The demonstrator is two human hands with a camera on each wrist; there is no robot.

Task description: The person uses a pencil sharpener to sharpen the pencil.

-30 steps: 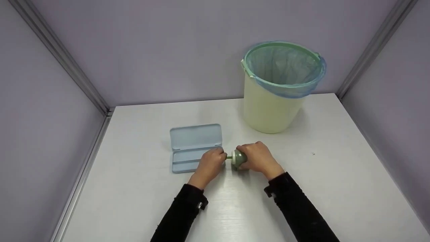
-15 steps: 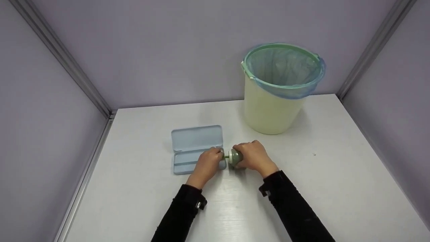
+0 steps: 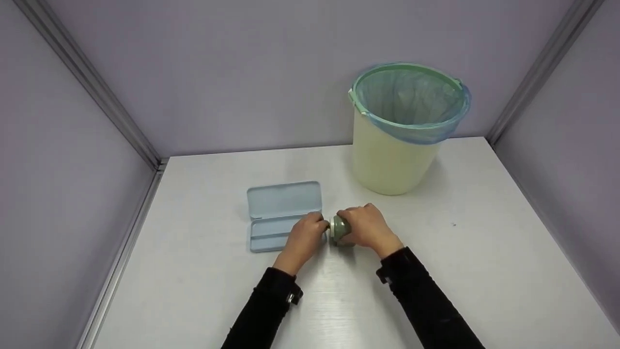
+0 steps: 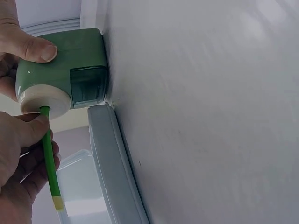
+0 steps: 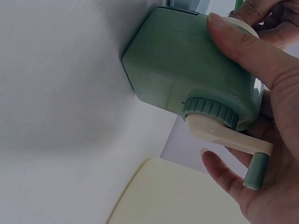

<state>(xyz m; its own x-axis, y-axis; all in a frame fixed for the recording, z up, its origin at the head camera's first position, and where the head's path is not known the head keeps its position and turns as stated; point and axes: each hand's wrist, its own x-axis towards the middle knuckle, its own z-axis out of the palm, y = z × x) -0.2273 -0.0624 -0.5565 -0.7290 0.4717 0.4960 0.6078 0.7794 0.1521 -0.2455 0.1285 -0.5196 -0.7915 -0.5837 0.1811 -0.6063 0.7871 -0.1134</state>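
Note:
A green pencil (image 4: pixel 50 163) with a yellowish end is pinched between the thumb and fingers of my left hand (image 3: pixel 304 236). Its other end sits in the round cream-coloured opening of a green pencil sharpener (image 5: pixel 173 60). My right hand (image 3: pixel 366 226) grips the sharpener's body from above, thumb on one side, and it stands on the table. In the right wrist view the cream crank (image 5: pixel 224 133) with its green knob sticks out near my right fingers. A light blue pencil case (image 3: pixel 285 199) lies with its lid up just left of the sharpener, partly covered by my left hand.
Behind the hands to the right stands a tall pale yellow bin (image 3: pixel 395 160), lined with a blue bag under a green rim. A tiny dark speck (image 3: pixel 454 224) lies on the white table (image 3: pixel 193 291). Walls (image 3: pixel 242 72) close in the back and sides.
Both hands and the sharpener shift slightly left at first. Then my left hand comes closer to the sharpener, and less of the pencil shows between them.

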